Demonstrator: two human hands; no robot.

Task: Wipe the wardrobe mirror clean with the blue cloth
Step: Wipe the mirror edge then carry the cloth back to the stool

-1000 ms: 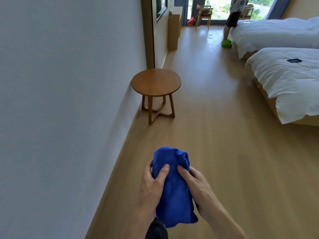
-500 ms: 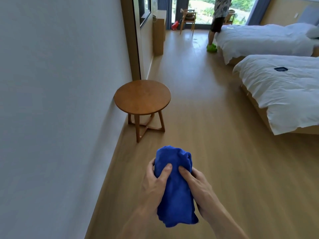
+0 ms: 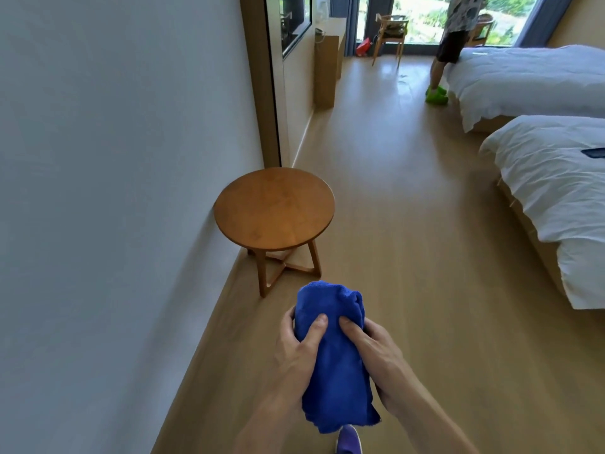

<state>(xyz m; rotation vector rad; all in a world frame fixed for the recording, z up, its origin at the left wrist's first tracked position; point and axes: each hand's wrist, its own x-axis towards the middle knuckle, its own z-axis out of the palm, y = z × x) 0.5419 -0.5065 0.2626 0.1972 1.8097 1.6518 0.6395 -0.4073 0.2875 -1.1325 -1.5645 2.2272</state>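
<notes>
We note the blue cloth (image 3: 334, 355) bunched up between both hands, held over the floor. Left hand (image 3: 296, 353) grips its left side, thumb across the front. Right hand (image 3: 376, 352) grips the right side, thumb also on the front. The thumbs nearly meet.

Ahead of the hands, slightly left: round wooden table (image 3: 275, 208) against the white wall (image 3: 114, 191). Right of the hands, well apart: white bed (image 3: 556, 198). Far ahead, another person (image 3: 455, 44) stands by a second bed (image 3: 523, 80).
</notes>
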